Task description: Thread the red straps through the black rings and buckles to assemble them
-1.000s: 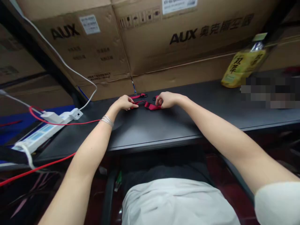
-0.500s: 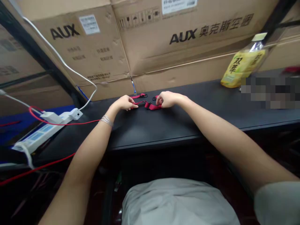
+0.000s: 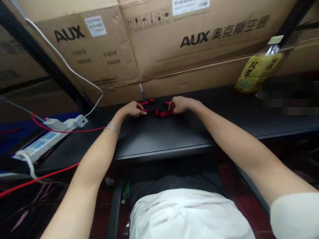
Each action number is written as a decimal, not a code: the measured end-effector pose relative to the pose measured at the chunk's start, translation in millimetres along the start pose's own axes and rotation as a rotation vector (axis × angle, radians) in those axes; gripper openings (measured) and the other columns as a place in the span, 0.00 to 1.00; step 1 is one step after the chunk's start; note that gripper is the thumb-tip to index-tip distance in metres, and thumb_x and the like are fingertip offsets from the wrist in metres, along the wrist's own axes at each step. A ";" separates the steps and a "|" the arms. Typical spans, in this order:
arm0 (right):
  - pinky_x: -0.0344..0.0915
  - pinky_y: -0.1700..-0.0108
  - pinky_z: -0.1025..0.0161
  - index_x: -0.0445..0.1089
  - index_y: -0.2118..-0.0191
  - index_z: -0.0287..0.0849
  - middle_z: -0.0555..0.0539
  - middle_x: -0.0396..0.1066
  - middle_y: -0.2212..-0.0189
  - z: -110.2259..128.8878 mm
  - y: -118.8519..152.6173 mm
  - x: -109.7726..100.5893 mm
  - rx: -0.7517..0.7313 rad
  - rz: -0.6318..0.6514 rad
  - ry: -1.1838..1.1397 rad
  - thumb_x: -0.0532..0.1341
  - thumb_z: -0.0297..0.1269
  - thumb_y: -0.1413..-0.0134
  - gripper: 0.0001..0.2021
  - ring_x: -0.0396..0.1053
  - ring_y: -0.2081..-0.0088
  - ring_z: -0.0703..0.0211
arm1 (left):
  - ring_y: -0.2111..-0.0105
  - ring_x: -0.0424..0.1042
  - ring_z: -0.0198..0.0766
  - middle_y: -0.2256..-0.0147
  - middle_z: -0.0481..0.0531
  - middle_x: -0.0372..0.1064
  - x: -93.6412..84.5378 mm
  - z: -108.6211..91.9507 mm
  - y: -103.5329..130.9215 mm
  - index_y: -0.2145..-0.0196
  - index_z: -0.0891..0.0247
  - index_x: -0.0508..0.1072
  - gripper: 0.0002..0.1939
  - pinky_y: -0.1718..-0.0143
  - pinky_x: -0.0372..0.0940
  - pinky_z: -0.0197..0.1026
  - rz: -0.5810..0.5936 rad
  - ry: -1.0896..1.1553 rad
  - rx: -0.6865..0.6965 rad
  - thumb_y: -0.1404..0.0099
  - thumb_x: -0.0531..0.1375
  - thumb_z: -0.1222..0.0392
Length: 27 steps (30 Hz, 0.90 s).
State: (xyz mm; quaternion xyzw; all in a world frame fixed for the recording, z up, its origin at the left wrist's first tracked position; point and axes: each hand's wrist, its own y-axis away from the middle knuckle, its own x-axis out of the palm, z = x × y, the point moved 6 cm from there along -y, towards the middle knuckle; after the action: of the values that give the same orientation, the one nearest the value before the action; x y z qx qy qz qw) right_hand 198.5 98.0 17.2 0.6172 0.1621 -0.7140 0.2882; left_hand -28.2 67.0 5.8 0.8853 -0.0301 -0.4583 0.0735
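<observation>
A red strap (image 3: 165, 113) with black fittings lies low over the black tabletop, between my two hands. My left hand (image 3: 134, 109), with bracelets at the wrist, pinches a thin stretch of red strap between thumb and fingers. My right hand (image 3: 179, 105) is closed on the strap's other portion, its fingertips curled under and partly hidden. Just behind, another red piece with a black clip (image 3: 152, 101) rests on the surface near the boxes. Whether these pieces are all one strap I cannot tell.
Cardboard boxes (image 3: 159, 43) stand along the back. A yellow drink bottle (image 3: 259, 69) leans at the right. To the left lie a white power strip (image 3: 47, 141) with plugs, a white cable (image 3: 62, 59) and a red cable (image 3: 74, 131). The black table's (image 3: 164, 149) front edge runs before me.
My right hand has shifted slightly to the right with the strap, and the red piece between the hands has moved a little that way. My left hand stays nearly still.
</observation>
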 end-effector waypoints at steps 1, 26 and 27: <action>0.66 0.60 0.68 0.77 0.54 0.44 0.46 0.76 0.57 -0.3 0.1 -0.1 0.002 0.001 0.004 0.64 0.27 0.58 0.20 0.73 0.58 0.56 | 0.79 0.67 0.35 0.81 0.48 0.68 0.3 -0.3 0.4 0.71 0.65 0.76 0.15 0.76 0.62 0.37 0.004 -0.002 0.002 0.54 0.72 0.54; 0.65 0.60 0.68 0.77 0.54 0.45 0.47 0.76 0.56 -1.8 -0.5 -0.7 -0.035 -0.024 0.035 0.63 0.24 0.58 0.21 0.73 0.58 0.57 | 0.79 0.68 0.35 0.80 0.48 0.69 0.2 5.4 -5.8 0.71 0.65 0.77 0.18 0.76 0.62 0.36 0.018 -0.014 0.034 0.54 0.72 0.50; 0.65 0.59 0.68 0.77 0.54 0.45 0.47 0.76 0.56 -1.8 -0.7 -0.5 -0.038 -0.020 0.037 0.63 0.24 0.58 0.21 0.73 0.57 0.57 | 0.79 0.68 0.34 0.80 0.48 0.69 0.9 5.6 -6.0 0.70 0.65 0.76 0.18 0.76 0.62 0.36 0.025 -0.007 0.037 0.54 0.72 0.50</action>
State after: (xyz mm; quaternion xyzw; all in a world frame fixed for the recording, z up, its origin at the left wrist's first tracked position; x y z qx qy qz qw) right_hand 199.6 99.7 17.3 0.6231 0.1870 -0.7022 0.2894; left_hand -32.3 72.2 1.0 0.8843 -0.0500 -0.4599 0.0627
